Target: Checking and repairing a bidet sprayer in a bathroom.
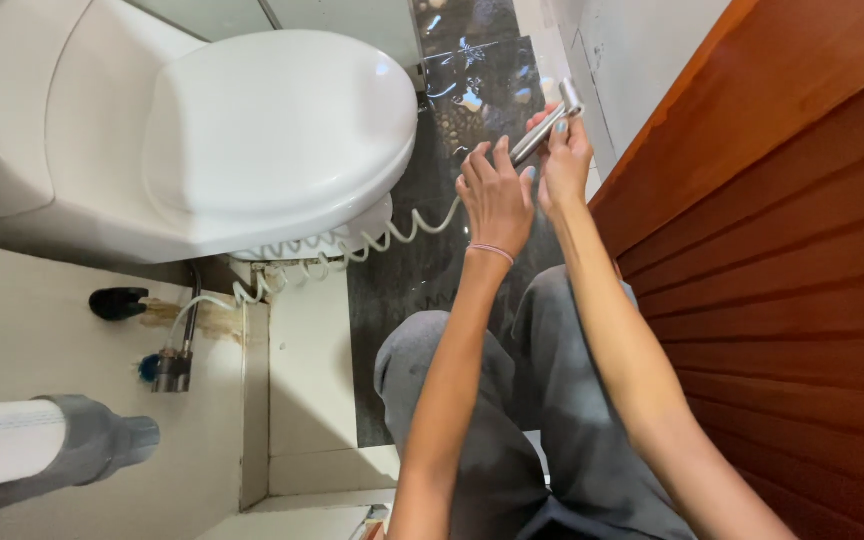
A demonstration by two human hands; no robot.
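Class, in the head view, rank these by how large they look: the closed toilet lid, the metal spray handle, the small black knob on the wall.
1. Toilet lid, by far the largest.
2. Metal spray handle, a slim bar held by both the left hand and the right hand.
3. Black knob; it looks close in size to the handle, so this order is unsure.

Noted brushed metal on the sprayer handle (548,125), coiled white plastic on its hose (352,245), glossy smooth white on the toilet lid (272,130), polished dark floor tile (472,90), grained reddish wooden door (782,230).
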